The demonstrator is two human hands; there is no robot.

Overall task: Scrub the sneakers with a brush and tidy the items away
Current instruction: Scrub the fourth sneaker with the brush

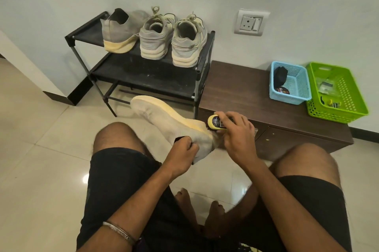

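A pale grey knit sneaker [162, 116] with a yellowed sole is held above the floor between my knees, toe pointing up and left. My left hand [183, 150] grips it at the collar near the heel. My right hand [235, 135] holds a yellow-backed brush [215, 122] with dark bristles pressed against the sneaker's heel side. Its matching sneaker [120, 30] and a pair of grey lace-up sneakers [172, 40] stand on top of the black shoe rack [203, 61].
A low brown wooden bench [242, 92] stands right of the rack and carries a blue basket [291, 96] with a dark item and a green basket [348, 92] with small items. A wall socket [251, 23] is above. The floor is glossy beige tile [41, 149].
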